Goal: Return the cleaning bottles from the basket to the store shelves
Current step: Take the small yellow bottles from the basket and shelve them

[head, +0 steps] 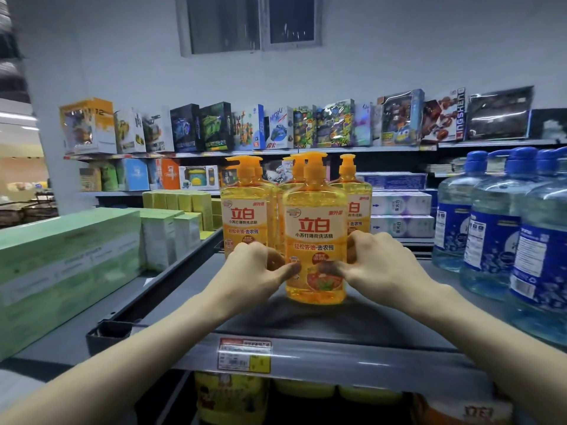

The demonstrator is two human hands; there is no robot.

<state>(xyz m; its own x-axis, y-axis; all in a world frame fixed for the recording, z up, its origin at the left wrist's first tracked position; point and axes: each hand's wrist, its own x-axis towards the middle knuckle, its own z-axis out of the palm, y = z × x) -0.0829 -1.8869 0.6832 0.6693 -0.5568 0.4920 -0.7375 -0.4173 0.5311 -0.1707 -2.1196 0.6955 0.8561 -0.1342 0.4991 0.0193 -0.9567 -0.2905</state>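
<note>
Behind the front orange bottle (314, 240) stands another bottle (295, 171), mostly covered by it; only the pump and one shoulder show. Right of the front orange bottle, the last water jug (543, 256) is cut by the picture edge. Below the front orange bottle, the print on the price tag (244, 354) is too blurred to read

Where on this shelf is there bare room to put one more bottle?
Bare shelf lies left of the front bottle, toward the green boxes, and right of it, before the water jugs. Behind it, the orange bottles stand crowded.
</note>
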